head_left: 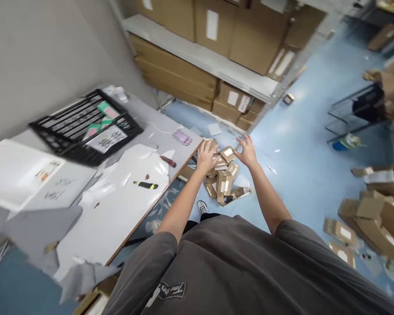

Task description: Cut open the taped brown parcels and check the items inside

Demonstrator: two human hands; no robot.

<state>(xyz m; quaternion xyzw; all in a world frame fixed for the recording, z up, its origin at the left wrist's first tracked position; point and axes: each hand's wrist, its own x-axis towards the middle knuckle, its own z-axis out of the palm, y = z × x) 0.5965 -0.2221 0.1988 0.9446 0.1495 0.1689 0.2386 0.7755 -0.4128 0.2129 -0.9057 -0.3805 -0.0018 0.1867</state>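
My left hand (206, 156) is above the pile of small brown boxes (223, 181), its fingers apart. A bit of brown cardboard shows behind its fingertips; no grip on it is visible. To its right, my right hand (246, 151) is spread open and holds nothing. A small box with a white label (227, 153) lies between the hands in view, at the top of the pile. On the white table (111, 227) are a yellow-and-black cutter (145, 185) and a red-and-black cutter (168, 161).
A black crate (85, 151) with green-and-pink packets and a white binder-like object (26, 179) are on the table. Ahead stands a shelf (197, 57) full of large cartons. Open cartons (377, 218) lie on the blue floor at right. A shoe shows below the pile.
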